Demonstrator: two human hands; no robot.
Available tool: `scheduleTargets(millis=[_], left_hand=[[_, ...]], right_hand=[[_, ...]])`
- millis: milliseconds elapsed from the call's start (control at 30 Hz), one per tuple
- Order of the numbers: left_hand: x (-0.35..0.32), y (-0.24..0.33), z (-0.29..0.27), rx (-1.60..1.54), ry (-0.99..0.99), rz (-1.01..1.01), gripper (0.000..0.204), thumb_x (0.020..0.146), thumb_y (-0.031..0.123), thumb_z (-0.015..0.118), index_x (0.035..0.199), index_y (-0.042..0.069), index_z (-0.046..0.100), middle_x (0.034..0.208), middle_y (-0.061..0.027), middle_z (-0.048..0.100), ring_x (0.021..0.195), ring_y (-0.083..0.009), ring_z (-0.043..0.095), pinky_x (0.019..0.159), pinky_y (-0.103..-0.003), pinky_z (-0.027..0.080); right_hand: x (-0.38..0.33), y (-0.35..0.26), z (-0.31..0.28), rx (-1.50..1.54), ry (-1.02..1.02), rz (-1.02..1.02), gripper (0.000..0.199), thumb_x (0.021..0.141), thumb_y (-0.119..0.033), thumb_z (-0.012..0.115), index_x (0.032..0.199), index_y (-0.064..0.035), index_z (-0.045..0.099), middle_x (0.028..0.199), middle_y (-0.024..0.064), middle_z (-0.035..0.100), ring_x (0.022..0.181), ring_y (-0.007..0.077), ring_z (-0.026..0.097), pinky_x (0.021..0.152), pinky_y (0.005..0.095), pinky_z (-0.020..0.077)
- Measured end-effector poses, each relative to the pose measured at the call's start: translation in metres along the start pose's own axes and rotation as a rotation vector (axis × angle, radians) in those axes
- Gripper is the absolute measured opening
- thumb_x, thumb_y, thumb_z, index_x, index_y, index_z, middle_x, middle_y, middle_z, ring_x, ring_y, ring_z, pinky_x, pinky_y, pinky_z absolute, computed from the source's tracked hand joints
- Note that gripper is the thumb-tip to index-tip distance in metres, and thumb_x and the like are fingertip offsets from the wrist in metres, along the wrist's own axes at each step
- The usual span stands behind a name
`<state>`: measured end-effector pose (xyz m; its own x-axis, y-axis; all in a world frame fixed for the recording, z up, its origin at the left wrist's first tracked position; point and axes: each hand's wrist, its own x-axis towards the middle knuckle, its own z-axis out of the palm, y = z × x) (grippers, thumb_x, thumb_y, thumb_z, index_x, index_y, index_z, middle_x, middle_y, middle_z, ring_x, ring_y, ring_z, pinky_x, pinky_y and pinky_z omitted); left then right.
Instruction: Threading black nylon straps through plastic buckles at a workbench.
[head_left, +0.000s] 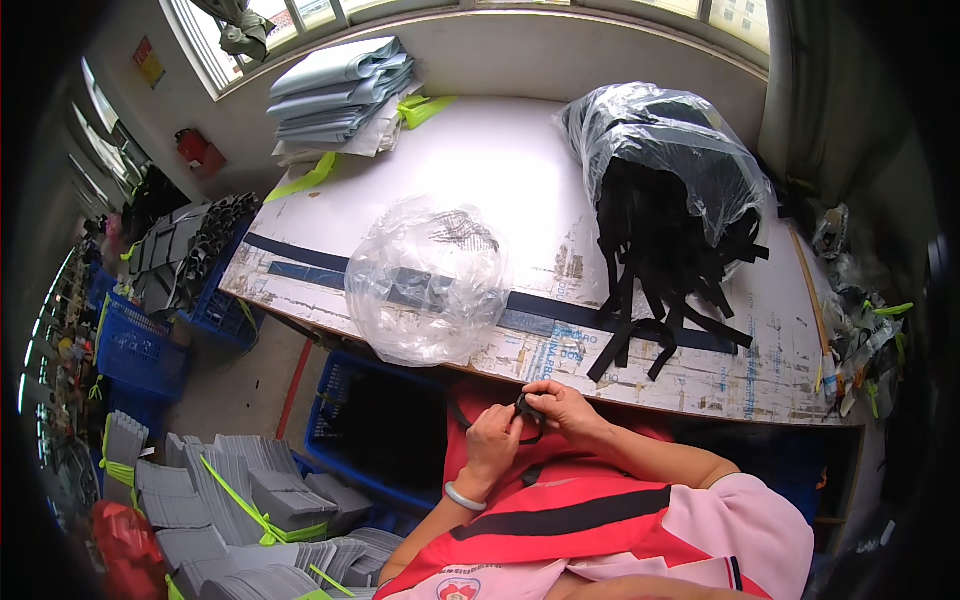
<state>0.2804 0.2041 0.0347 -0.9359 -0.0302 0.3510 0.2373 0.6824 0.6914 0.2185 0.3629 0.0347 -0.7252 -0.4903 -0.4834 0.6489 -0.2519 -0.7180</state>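
Close to my body, just off the table's near edge, both hands are closed on a black strap [522,404]. My left hand [492,442] pinches it from the left, a pale bracelet on its wrist. Fingers of my right hand [562,408] grip the same strap slightly higher. Part of the strap loops down below my hands over the red apron [580,492]; its exact form is hidden by my fingers. Farther off on the table, a clear plastic bag [640,110] lies open, with a bundle of black straps [650,215] spilling from it toward me.
A crumpled clear bag [425,290] lies on the worn white table [500,150], over a long dark strip [300,252]. Folded light-blue sheets [340,85] are stacked far left. Blue crates [140,345] and tied grey stacks [215,490] stand at the left.
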Motion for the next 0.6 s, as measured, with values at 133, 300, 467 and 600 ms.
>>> scheduleTargets(millis=[133, 300, 467, 600], left_hand=[[-0.003, -0.003, 0.001, -0.100, -0.107, -0.143, 0.011, 0.081, 0.008, 0.066, 0.091, 0.003, 0.065, 0.077, -0.0118, 0.059, 0.072, -0.0317, 0.061, 0.062, -0.041, 0.049], [0.000, 0.002, -0.005, -0.182, -0.020, -0.133, 0.013, 0.080, 0.006, 0.068, 0.092, 0.003, 0.065, 0.077, -0.0119, 0.060, 0.070, -0.0313, 0.060, 0.061, -0.039, 0.049], [-0.002, 0.001, 0.001, -0.617, -0.028, -0.433, 0.015, 0.088, 0.010, 0.066, 0.101, 0.001, 0.066, 0.070, -0.0005, 0.059, 0.060, -0.0125, 0.057, 0.050, -0.026, 0.044], [0.001, -0.013, -0.004, -1.271, -0.141, -0.976, 0.027, 0.094, 0.015, 0.060, 0.116, 0.000, 0.064, 0.071, 0.0010, 0.058, 0.050, -0.0030, 0.046, 0.038, -0.015, 0.030]], right_hand=[[0.003, -0.013, -0.005, -0.164, -0.075, -0.037, 0.030, 0.093, -0.018, 0.063, 0.118, -0.0042, 0.055, 0.069, -0.0039, 0.055, 0.051, 0.0032, 0.043, 0.045, 0.0186, 0.0306], [0.006, -0.006, -0.004, -0.208, -0.112, -0.025, 0.029, 0.096, -0.021, 0.061, 0.120, -0.0058, 0.056, 0.071, -0.0032, 0.055, 0.050, 0.0034, 0.041, 0.044, 0.0192, 0.0320], [0.006, -0.016, -0.016, -0.166, -0.147, 0.075, 0.022, 0.095, -0.024, 0.061, 0.104, -0.0040, 0.062, 0.074, 0.0015, 0.063, 0.050, 0.0044, 0.048, 0.045, 0.0194, 0.0397], [0.001, -0.022, -0.002, -0.338, -0.158, -0.064, 0.017, 0.094, -0.019, 0.064, 0.102, -0.0034, 0.065, 0.071, -0.0026, 0.059, 0.056, 0.0055, 0.052, 0.051, 0.0200, 0.0428]])
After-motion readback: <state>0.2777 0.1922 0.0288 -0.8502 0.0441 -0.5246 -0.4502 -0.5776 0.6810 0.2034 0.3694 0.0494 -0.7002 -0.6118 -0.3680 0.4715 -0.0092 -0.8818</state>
